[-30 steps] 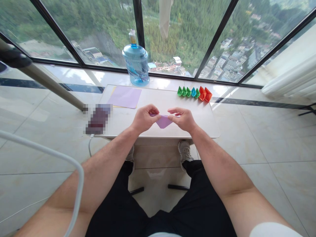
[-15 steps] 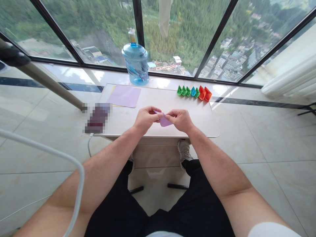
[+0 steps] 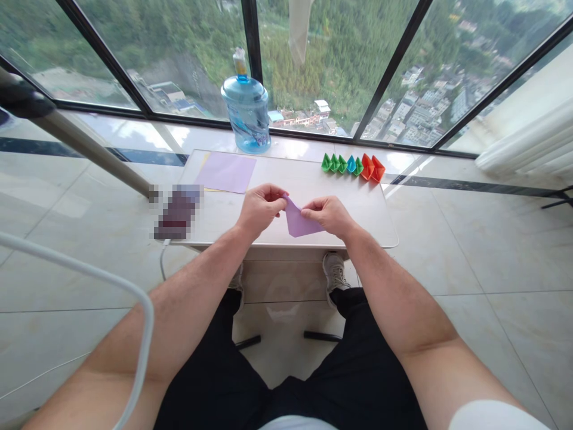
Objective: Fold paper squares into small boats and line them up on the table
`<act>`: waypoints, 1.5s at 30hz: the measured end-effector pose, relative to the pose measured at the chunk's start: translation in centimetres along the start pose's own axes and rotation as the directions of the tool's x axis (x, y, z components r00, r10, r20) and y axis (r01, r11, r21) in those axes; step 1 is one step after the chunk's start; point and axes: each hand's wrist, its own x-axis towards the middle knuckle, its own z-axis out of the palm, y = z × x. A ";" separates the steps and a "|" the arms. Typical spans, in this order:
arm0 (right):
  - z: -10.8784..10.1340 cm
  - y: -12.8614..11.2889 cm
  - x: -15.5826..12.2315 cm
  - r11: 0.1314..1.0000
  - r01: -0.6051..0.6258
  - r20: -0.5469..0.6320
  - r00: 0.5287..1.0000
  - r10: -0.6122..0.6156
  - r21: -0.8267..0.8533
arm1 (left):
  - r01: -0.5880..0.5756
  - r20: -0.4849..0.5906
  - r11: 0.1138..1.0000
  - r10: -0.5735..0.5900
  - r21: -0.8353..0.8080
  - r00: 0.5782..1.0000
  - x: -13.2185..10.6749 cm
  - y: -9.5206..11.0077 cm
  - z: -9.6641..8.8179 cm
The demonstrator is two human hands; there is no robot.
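A piece of folded purple paper (image 3: 299,222) is stretched between my two hands above the near edge of the white table (image 3: 268,236). My left hand (image 3: 262,209) pinches its upper left corner between thumb and fingers. At its right side, the thumb and fingers of my right hand (image 3: 329,215) grip the upper edge. Purple sheets (image 3: 227,173) lie flat at the table's back left, with a yellow edge showing underneath. Along the back right stands a row of small folded paper boats, several green (image 3: 333,163), one blue (image 3: 351,165) and two orange-red (image 3: 372,168).
A large blue water bottle (image 3: 247,113) stands behind the table by the window. At the table's left edge lies a pixelated dark object (image 3: 178,212) with a cable. A white tube (image 3: 89,269) curves across the left foreground, and a beige pole (image 3: 98,146) slants behind it.
My hands have moved apart, and the purple paper is spread wider, showing more of its surface. The left hand shifted slightly left.
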 end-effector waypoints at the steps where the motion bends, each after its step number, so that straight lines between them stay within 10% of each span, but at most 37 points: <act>1: 0.0 0.0 0.0 1.000 -0.005 0.011 1.000 0.005 -0.002 | -0.005 0.023 1.000 0.004 0.028 1.000 0.0 0.0 -0.2; 45: 0.8 0.2 0.0 0.992 0.055 0.052 0.997 -0.049 -0.114 | 0.068 0.058 0.994 -0.073 0.088 0.996 -0.3 1.0 -0.6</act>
